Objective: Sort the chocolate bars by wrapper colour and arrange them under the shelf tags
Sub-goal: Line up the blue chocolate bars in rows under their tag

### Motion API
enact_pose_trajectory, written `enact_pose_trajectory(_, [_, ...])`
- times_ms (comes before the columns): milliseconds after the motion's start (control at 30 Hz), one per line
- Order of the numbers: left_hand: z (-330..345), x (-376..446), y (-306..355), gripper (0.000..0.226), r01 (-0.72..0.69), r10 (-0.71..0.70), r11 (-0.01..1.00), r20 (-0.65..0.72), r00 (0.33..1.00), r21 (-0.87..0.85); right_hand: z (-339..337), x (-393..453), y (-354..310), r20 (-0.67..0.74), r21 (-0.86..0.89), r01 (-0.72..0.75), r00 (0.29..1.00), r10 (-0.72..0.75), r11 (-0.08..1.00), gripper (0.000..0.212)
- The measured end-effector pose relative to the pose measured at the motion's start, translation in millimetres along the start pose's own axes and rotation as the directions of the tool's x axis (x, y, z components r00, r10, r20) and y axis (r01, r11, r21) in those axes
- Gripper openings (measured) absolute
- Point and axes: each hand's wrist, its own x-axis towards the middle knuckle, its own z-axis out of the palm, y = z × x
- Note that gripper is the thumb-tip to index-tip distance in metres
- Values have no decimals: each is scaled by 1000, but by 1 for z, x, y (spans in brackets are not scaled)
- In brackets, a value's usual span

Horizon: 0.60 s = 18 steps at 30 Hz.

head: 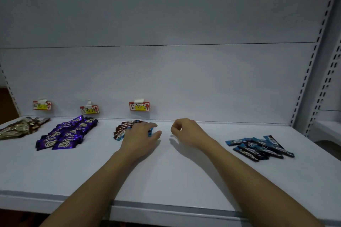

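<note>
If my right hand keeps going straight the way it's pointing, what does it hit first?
Probably the shelf's back wall, right of the third tag. The right hand has only bare shelf ahead, though depth is unclear.

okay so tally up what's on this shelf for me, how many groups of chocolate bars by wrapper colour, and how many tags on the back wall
Gold bar groups: 1
Purple bar groups: 1
Blue bar groups: 2, one under the left hand below the third tag, one loose pile at right
Tags: 3
Total: 4 groups, 3 tags
Single bars overlap too much to count.
</note>
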Motion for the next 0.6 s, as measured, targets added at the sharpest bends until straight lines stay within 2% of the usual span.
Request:
enact_pose_trajectory(167, [37, 16, 81, 37, -56, 85, 971, 112, 990, -234, -59, -22, 57, -5, -6, -2, 1000, 2, 1000, 17])
enact_pose_trajectory(367, [76, 39, 176, 21, -142, 223, 930, 211, 952, -340, -137, -39, 141, -36, -53, -92, 995, 90, 994, 9])
enact_pose_trajectory(500, [96, 52, 212, 17, -169, 298, 902, 291, 909, -398, -163, -54, 183, -77, -27, -144, 987, 142, 989, 5])
enact_pose_trajectory(600, [105, 53, 212, 18, -179, 337, 883, 321, 885, -433, -175, -67, 199, 33, -58, -185, 982, 187, 981, 3])
